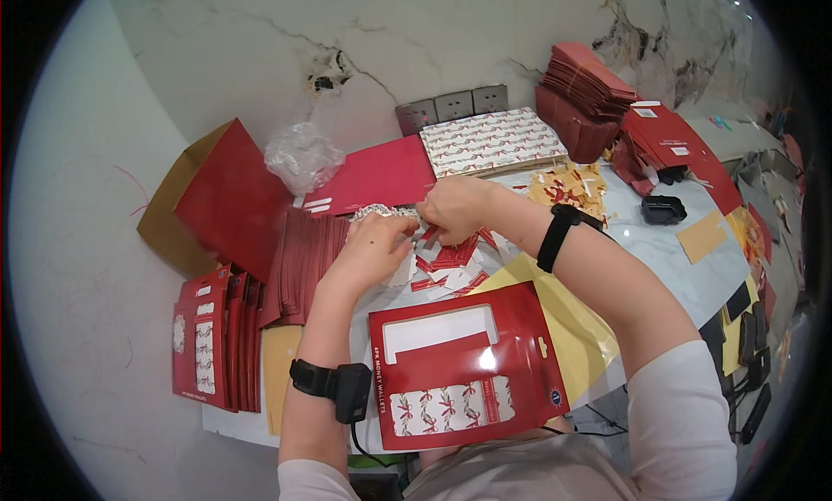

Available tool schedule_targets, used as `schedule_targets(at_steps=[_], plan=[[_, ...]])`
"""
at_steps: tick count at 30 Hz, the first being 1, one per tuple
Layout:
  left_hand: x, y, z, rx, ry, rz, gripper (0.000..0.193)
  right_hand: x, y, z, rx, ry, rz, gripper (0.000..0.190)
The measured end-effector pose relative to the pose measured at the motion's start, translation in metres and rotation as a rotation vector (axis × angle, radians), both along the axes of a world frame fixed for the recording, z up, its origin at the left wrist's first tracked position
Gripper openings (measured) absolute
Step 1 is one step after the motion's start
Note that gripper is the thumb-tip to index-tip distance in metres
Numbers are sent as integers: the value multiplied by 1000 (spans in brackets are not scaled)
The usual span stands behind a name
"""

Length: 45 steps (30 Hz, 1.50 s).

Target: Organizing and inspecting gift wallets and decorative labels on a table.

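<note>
My left hand [376, 249] rests on white scalloped paper pieces [401, 273] at the middle of the table, its fingers partly curled. Just right of it, my right hand [455, 208] bends down over a heap of red and white paper labels [458, 257]; its fingertips are partly hidden, so I cannot tell whether they pinch a label. Nearer to me lies a red card money-wallet package [448, 361] with cut-out windows, a patterned wallet showing in the lower one. Yellow paper [572, 325] lies partly under the package.
Dark red envelopes [305, 260] and upright filled packages [218, 338] stand left, beside a red box [227, 195]. Patterned wallets [494, 140] lie at the back, near banded red stacks [582, 85]. A pile of tan paper bits [569, 189] and a black tray [663, 210] are right.
</note>
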<state>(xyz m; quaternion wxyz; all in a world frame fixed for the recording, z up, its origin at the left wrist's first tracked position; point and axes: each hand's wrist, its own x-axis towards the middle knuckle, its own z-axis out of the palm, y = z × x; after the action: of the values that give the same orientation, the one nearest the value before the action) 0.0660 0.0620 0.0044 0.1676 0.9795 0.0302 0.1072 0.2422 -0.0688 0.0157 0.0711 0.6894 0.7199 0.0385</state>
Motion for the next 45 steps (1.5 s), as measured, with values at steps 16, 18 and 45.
schedule_targets(at_steps=[16,18,45], plan=[[14,-3,-17,-117,-286,113,57,17,-26,2,440,504,-227,41],[19,-5,-18,-267,-454,163,48,9,-27,2,514,696,-171,39],[-13,22,13,-171,225,50,61,24,-46,-55,477,-229,-219,32]])
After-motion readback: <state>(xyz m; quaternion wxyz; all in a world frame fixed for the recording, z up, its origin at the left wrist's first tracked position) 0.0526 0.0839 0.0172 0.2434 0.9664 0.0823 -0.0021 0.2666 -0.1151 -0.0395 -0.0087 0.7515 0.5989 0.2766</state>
